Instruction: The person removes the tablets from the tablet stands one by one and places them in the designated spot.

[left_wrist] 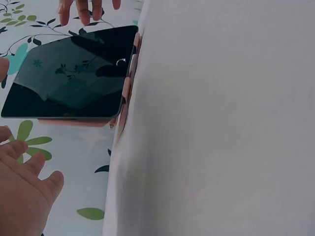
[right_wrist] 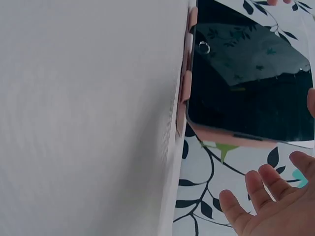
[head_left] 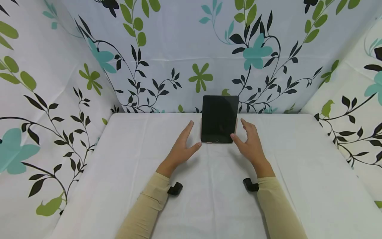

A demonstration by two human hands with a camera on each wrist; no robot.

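Observation:
A black tablet (head_left: 220,118) with a dark screen stands upright on a pink stand at the middle of the white table (head_left: 298,172). My left hand (head_left: 182,147) hovers just left of its lower edge, fingers straight and spread, holding nothing. My right hand (head_left: 249,141) mirrors it on the right side, open, its thumb close to the tablet's lower right corner. In the left wrist view the tablet (left_wrist: 74,73) and pink stand (left_wrist: 129,83) show beside my open left hand (left_wrist: 22,189). The right wrist view shows the tablet (right_wrist: 246,73) above my open right hand (right_wrist: 270,206).
Floral-printed fabric walls (head_left: 185,56) close off the table at the back, left and right. A small black wrist camera sits on each sleeve (head_left: 175,189), (head_left: 250,185).

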